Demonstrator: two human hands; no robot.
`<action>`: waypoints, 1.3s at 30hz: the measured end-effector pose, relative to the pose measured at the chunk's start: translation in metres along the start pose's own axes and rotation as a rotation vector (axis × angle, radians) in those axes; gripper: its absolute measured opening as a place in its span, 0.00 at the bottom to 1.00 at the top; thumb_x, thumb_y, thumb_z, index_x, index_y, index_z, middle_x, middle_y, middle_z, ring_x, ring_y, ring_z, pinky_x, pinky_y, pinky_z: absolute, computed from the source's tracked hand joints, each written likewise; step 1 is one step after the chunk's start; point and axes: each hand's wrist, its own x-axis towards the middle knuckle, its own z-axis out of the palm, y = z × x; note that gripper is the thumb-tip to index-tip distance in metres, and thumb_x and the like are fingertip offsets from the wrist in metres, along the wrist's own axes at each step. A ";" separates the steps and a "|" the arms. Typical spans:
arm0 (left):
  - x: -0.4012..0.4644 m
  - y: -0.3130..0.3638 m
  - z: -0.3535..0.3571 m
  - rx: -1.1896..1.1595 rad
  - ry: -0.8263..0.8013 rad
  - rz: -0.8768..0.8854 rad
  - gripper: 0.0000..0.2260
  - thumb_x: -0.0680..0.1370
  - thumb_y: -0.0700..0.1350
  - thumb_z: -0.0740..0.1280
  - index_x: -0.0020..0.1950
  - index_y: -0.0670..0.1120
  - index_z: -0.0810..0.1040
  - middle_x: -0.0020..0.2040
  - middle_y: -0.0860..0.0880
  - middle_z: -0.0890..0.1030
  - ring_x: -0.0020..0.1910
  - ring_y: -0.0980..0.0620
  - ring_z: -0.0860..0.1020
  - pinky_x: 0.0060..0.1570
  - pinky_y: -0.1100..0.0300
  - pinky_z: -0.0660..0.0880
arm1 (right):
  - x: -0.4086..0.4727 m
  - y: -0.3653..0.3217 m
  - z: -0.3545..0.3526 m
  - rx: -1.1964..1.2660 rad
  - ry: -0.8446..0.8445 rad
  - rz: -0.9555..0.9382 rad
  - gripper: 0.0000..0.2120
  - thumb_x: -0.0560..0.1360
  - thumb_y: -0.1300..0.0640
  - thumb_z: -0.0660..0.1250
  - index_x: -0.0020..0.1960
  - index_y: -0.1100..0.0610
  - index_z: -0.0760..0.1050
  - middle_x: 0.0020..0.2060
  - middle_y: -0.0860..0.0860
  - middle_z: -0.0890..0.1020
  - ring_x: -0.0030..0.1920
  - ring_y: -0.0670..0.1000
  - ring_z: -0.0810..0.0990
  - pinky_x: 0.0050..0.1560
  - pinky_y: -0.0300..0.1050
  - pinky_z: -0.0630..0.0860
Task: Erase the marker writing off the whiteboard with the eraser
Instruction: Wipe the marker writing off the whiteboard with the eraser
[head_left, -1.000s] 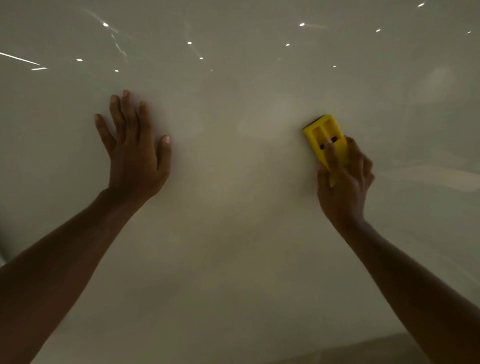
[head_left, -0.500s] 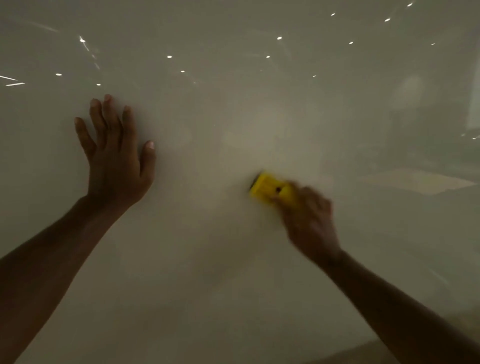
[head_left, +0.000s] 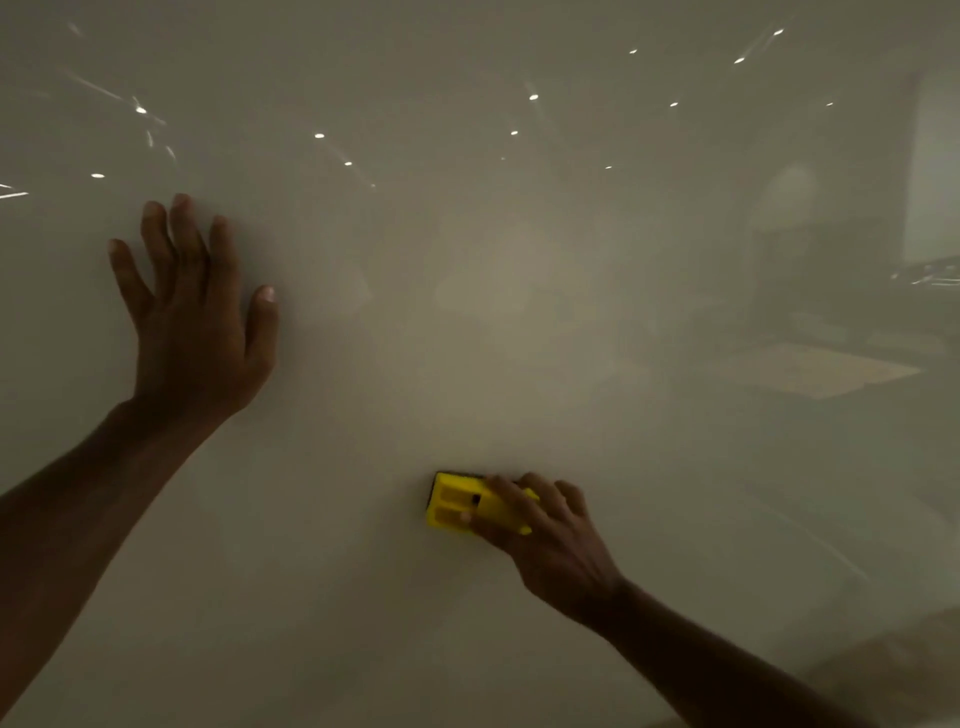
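My right hand (head_left: 550, 540) is closed over the yellow eraser (head_left: 457, 503), fingers (head_left: 511, 501) draped across its back, thumb along the lower edge. The eraser lies lengthwise, pressed flat to the whiteboard (head_left: 363, 597), its left end poking out past my fingertips; a thin dark strip shows along its top and left edge. It sits low on the board, just right of centre in my view. My left hand (head_left: 195, 332) is well apart, up and to the left: spread wide, palm flat on the board, holding nothing. No marker writing that I can make out around the eraser. The glossy surface carries small bright light reflections (head_left: 532, 96) across its upper part and a dim room reflection (head_left: 831, 364) at right.
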 end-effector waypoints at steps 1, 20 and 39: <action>0.000 0.001 0.000 0.002 0.005 -0.006 0.29 0.85 0.51 0.54 0.82 0.36 0.57 0.83 0.31 0.52 0.82 0.29 0.49 0.77 0.40 0.34 | 0.002 0.014 -0.005 0.000 0.037 0.044 0.37 0.74 0.60 0.72 0.75 0.36 0.62 0.74 0.50 0.67 0.63 0.61 0.73 0.57 0.57 0.72; -0.008 -0.002 0.010 0.022 0.040 0.019 0.28 0.85 0.51 0.54 0.81 0.35 0.60 0.82 0.30 0.55 0.82 0.29 0.52 0.78 0.34 0.42 | 0.076 0.054 -0.032 -0.022 0.098 0.163 0.29 0.79 0.54 0.65 0.77 0.39 0.61 0.73 0.54 0.67 0.63 0.61 0.71 0.55 0.55 0.72; -0.001 -0.137 -0.015 0.106 0.118 -0.079 0.28 0.85 0.52 0.54 0.79 0.34 0.66 0.80 0.29 0.62 0.80 0.29 0.60 0.77 0.31 0.53 | 0.271 -0.001 -0.049 -0.143 0.134 0.053 0.31 0.79 0.53 0.62 0.79 0.43 0.55 0.75 0.56 0.65 0.64 0.62 0.69 0.53 0.58 0.71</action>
